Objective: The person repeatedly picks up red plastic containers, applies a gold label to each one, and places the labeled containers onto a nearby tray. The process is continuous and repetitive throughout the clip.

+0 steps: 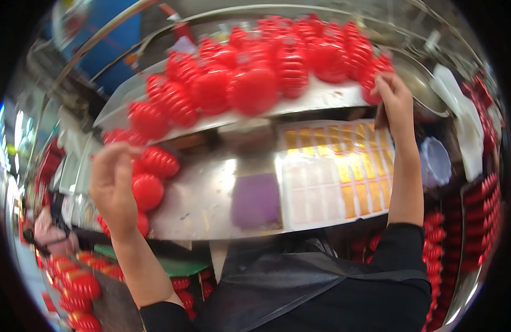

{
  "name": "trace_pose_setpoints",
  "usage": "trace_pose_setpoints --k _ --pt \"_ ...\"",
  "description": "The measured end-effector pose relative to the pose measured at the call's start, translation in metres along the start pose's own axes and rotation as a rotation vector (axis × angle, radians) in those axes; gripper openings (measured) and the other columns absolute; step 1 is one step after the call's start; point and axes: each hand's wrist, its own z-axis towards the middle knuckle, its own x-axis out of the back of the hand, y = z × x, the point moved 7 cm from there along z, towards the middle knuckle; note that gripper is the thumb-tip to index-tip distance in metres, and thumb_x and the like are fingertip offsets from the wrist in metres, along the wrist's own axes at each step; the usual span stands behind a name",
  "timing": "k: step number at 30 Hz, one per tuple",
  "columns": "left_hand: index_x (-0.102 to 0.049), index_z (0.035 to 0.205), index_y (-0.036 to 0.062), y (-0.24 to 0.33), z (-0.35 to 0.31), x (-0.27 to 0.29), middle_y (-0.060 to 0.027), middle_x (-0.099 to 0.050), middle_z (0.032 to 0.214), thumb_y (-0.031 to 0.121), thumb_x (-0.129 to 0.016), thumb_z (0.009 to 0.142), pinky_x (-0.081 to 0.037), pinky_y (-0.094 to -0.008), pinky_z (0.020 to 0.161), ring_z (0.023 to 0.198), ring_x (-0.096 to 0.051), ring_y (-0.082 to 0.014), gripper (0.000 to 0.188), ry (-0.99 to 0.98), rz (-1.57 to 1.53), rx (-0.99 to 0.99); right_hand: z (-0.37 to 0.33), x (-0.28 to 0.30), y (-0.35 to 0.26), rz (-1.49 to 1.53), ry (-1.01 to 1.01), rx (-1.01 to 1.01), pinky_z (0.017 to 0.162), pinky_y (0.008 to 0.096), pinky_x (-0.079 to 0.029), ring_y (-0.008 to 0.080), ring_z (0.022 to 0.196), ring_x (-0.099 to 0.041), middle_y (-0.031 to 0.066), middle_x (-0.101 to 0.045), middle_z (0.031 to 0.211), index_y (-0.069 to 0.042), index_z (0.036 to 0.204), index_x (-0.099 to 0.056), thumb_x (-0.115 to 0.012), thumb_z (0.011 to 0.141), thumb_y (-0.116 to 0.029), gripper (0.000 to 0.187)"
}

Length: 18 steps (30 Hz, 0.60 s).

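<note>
My right hand (398, 102) is at the right end of the white shelf, its fingers closed on a red ribbed lantern-shaped ornament (371, 77). A small dark brown piece (381, 117) shows just below those fingers. At the left side of the bench is my left hand (113, 185), raised and bent inward. Its fingers are smeared by motion, so I cannot tell if they hold anything. Close beside it lie several red ornaments, among them a round one (147, 191) and a ribbed one (159, 161). A sheet of gold stickers (366, 180) lies in front, left of my right forearm.
Several red ornaments (253, 86) crowd the raised white shelf (322, 95). A purple pad (255, 200) rests on the metal bench (192, 193). On the right are a pale plastic cup (435, 161) and a metal basin (418, 83). Stacked red ornaments (81, 285) stand at lower left.
</note>
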Motion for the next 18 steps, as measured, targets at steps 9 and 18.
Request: trace_pose_setpoints --k 9,18 --pt "-0.071 0.101 -0.0018 -0.057 -0.027 -0.12 -0.0072 -0.074 0.094 0.002 -0.067 0.092 -0.052 -0.0304 0.083 0.089 -0.068 -0.0174 0.011 -0.424 -0.061 0.171 0.087 0.036 -0.019 -1.048 0.264 0.285 0.09 0.0491 -0.055 0.0394 0.105 -0.072 0.0196 -0.076 0.103 -0.006 0.125 -0.069 -0.065 0.098 -0.044 0.048" --pt "-0.074 0.116 0.0032 -0.098 -0.06 -0.143 -0.0138 -0.076 0.108 0.017 -0.069 0.097 -0.056 -0.0384 0.092 0.104 -0.073 -0.0269 0.023 -0.369 -0.147 0.309 0.169 0.039 0.056 -0.798 -0.419 0.123 0.095 0.0444 -0.054 0.0339 0.108 -0.072 0.0218 -0.073 0.12 -0.002 0.135 -0.065 -0.058 0.104 -0.039 0.049"
